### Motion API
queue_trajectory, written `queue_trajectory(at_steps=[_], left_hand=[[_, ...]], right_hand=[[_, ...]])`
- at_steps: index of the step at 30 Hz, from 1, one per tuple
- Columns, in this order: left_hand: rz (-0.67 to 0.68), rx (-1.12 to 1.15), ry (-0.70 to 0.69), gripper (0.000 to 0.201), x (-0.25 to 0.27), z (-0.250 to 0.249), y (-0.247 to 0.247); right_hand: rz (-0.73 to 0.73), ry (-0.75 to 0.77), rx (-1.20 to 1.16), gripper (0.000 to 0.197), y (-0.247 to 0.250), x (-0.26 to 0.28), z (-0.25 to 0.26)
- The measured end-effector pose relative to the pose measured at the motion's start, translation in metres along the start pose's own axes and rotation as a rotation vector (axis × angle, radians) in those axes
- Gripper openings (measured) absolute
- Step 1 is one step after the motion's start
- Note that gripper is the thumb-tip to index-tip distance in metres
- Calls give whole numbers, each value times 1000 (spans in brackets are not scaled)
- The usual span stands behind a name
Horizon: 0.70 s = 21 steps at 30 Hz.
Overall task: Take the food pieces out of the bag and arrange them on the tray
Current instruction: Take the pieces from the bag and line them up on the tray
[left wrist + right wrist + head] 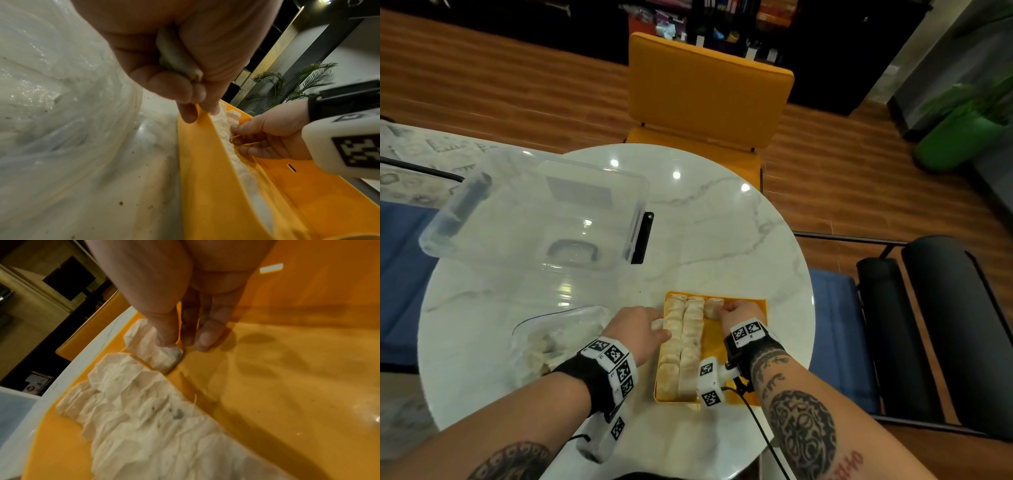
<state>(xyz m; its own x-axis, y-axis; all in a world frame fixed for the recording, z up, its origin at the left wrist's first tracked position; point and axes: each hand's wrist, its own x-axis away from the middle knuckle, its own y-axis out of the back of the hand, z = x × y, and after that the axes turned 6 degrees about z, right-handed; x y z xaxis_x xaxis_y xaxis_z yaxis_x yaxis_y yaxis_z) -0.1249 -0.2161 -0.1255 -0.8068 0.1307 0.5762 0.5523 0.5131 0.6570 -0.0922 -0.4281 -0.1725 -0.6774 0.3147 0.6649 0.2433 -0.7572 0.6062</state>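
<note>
Left hand [164,53] clutching a food piece [176,55], right hand [185,296] seemingly pressing another [164,356] onto tray [287,369]

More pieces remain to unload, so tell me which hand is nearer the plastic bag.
Left. The left hand holds a food piece at the tray's left edge, beside the plastic bag; the right hand is inside the tray, farther away.

One yellow tray [760,308], lower centre of the head view. On it: two full rows of pale food pieces [681,346]; individual pieces overlap and cannot be counted exactly. A third row holds about two pieces [714,306]. One further piece [176,55] in the left hand [637,329]. One plastic bag [551,339], lower left. One clear bin [534,212], upper left. One yellow chair [709,99], top centre. Two hands.
</note>
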Motion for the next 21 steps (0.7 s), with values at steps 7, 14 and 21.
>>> queue_trajectory(at_steps=[7,14,21], left_hand=[[-4,50,-5,38,-2,3,-2],[3,398,-30,39,3,-1,6],[235,698,-232,88,19,-16,11]], right_hand=[[-5,7,-17,26,-2,-4,-3],[-22,156,-184,15,1,26,-4],[201,596,-181,18,4,89,24]])
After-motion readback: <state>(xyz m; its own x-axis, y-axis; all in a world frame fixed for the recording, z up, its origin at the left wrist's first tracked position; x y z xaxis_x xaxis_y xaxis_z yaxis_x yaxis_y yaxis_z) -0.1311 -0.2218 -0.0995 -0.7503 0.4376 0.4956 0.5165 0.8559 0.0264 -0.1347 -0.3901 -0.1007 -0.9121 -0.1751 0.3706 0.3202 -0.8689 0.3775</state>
